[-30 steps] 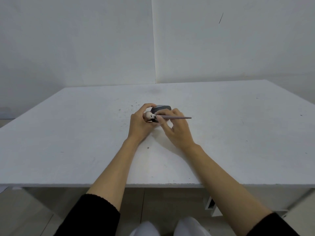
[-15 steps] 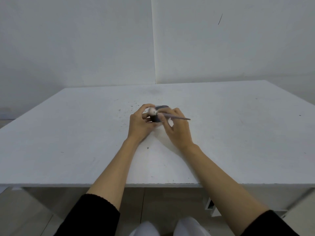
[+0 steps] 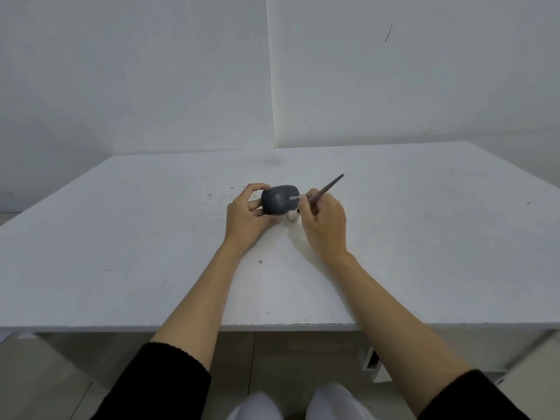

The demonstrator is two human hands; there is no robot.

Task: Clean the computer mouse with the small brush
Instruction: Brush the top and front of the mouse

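Note:
A dark grey computer mouse [image 3: 278, 200] is held tilted up on the white table [image 3: 121, 237], its rounded top facing me. My left hand [image 3: 245, 218] grips its left side with thumb and fingers. My right hand [image 3: 324, 222] holds a small brush [image 3: 325, 190] like a pen; its thin dark handle points up and to the right. The white bristle tip [image 3: 292, 216] touches the lower right edge of the mouse.
The table has small dark specks near the mouse [image 3: 233, 187] and one by my left wrist [image 3: 260, 261]. White walls stand close behind. The table's front edge [image 3: 288, 325] runs under my forearms.
The brush tip has swung from the mouse's left side to its lower right edge. The handle now points up and right. The mouse has been turned so that its top faces me.

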